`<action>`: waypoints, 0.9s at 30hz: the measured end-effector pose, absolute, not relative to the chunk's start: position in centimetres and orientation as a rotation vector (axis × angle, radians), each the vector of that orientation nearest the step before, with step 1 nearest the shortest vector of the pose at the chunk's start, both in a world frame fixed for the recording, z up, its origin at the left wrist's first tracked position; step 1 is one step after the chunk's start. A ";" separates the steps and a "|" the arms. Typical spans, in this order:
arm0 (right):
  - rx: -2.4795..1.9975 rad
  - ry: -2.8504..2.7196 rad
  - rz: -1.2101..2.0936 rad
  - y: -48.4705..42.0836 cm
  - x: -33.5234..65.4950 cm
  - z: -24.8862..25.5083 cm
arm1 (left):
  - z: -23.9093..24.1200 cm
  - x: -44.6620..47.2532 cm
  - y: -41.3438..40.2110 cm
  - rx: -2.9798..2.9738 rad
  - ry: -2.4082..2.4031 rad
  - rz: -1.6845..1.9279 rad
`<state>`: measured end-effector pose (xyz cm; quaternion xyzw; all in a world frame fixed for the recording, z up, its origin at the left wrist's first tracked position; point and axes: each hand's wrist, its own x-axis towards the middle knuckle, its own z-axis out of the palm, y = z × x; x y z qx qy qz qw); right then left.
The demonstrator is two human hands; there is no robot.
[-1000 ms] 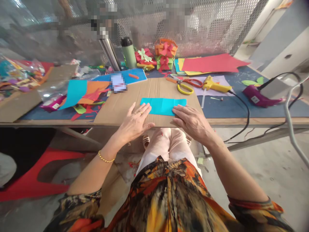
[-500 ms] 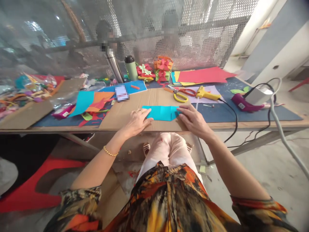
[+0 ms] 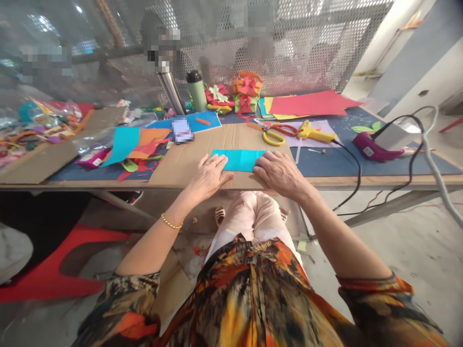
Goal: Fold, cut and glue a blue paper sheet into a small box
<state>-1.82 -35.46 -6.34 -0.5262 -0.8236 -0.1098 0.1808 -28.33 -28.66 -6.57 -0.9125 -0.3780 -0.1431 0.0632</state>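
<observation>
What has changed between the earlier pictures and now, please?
The right hand has shifted left, toward the middle of the blue paper strip; the strip's right end, bent half a second ago, now looks flatter under its fingers. The left hand stays at the strip's left end, and the yellow glue gun lies where it was.

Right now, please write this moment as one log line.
left hand: on blue paper, left end | right hand: on its right end | paper: on cardboard | scissors, glue gun: farther back, right
</observation>
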 end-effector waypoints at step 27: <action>-1.481 -2.165 -0.204 -34.5 -0.7 -7.4 | -5.5 -28.8 -28.2 -2.910 -1.228 -0.418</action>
